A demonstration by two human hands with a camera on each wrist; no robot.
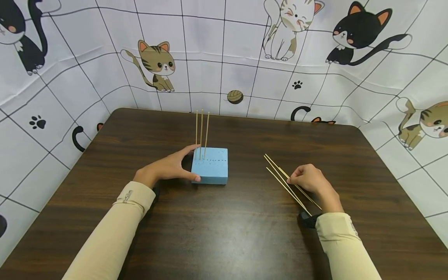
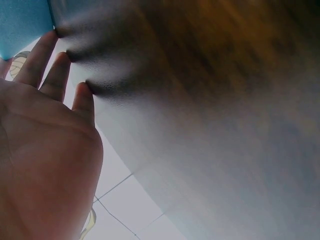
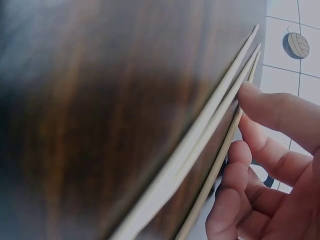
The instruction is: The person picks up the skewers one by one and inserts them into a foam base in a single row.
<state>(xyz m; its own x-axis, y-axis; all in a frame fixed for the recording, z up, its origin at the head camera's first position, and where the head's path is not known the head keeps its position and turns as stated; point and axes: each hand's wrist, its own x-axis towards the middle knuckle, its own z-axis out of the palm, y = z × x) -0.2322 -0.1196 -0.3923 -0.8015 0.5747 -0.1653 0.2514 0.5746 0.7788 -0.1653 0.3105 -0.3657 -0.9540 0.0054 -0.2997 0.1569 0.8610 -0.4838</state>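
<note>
A light blue foam block (image 1: 214,165) sits on the table with three thin wooden skewers (image 1: 201,132) standing upright near its left back side. My left hand (image 1: 171,165) grips the block from the left, thumb at its front corner and index finger at the back. Its other fingertips (image 2: 82,90) reach down at the table in the left wrist view. To the right, my right hand (image 1: 310,179) pinches at a skewer (image 3: 220,110) between thumb and index finger, the remaining fingers curled. Other loose skewers (image 1: 287,190) lie slantwise beside and under this hand.
Both hands work over a dark wood-grain table (image 1: 217,233) with rounded back corners. A white curtain (image 1: 210,46) with cat drawings and grid lines hangs behind and at both sides. Small holes dot the block's top.
</note>
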